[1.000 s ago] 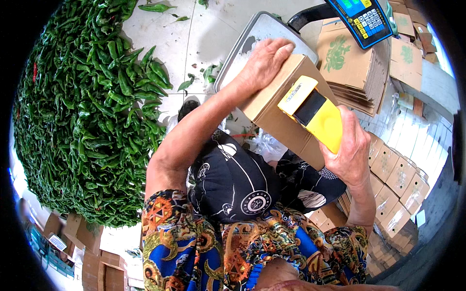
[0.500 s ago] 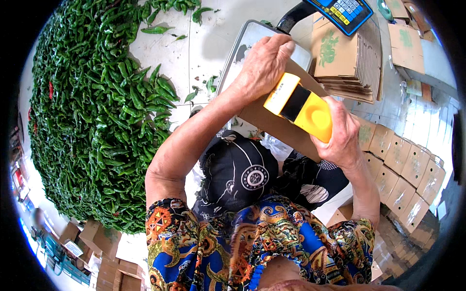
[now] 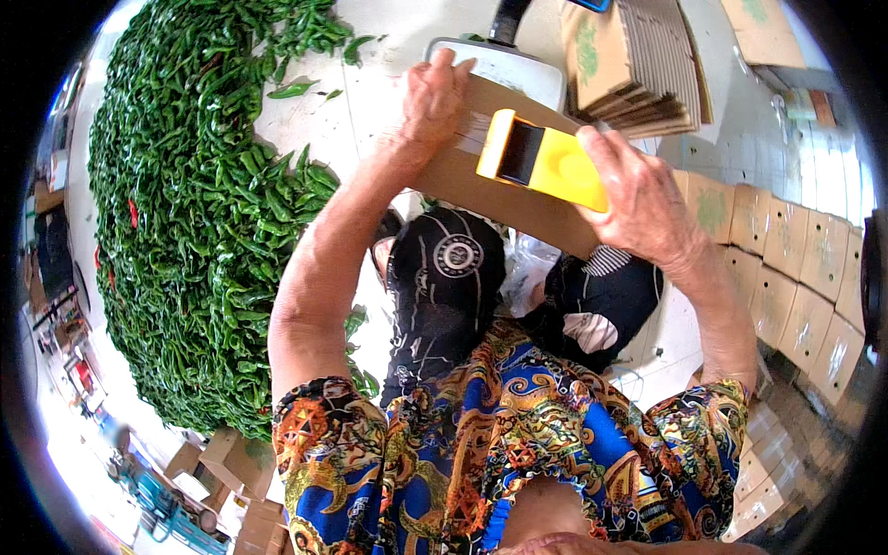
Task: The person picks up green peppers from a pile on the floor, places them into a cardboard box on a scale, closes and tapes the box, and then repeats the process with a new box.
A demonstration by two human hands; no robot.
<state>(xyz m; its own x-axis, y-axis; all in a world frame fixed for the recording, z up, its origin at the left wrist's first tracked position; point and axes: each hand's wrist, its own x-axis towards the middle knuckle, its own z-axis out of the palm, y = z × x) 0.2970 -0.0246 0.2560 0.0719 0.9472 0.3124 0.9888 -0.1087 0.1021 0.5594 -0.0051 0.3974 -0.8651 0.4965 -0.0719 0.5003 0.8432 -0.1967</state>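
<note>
A brown cardboard box (image 3: 541, 222) stands in front of my knees, tilted across the view. My right hand (image 3: 643, 199) is closed round the right end of a yellow tape dispenser (image 3: 564, 168), which has a dark middle part and lies over the box. At the box's left end, my left hand (image 3: 433, 104) grips the edge with curled fingers; part of the grip is hidden. A shiny strip of tape (image 3: 470, 132) shows on the cardboard between that hand and the dispenser. Behind the box is a scale (image 3: 518, 69) with a pale platform.
A large heap of green peppers (image 3: 203, 250) covers the floor at the left, with a few loose peppers (image 3: 294, 89) beside it. Flattened cardboard (image 3: 634, 65) is stacked at the back right. Rows of closed boxes (image 3: 786, 268) line the right side. Open boxes (image 3: 236, 462) stand lower left.
My left hand has shifted left and slightly down along with the box end. The dispenser has moved left and up a little, now more level. The whole view has tilted and shifted.
</note>
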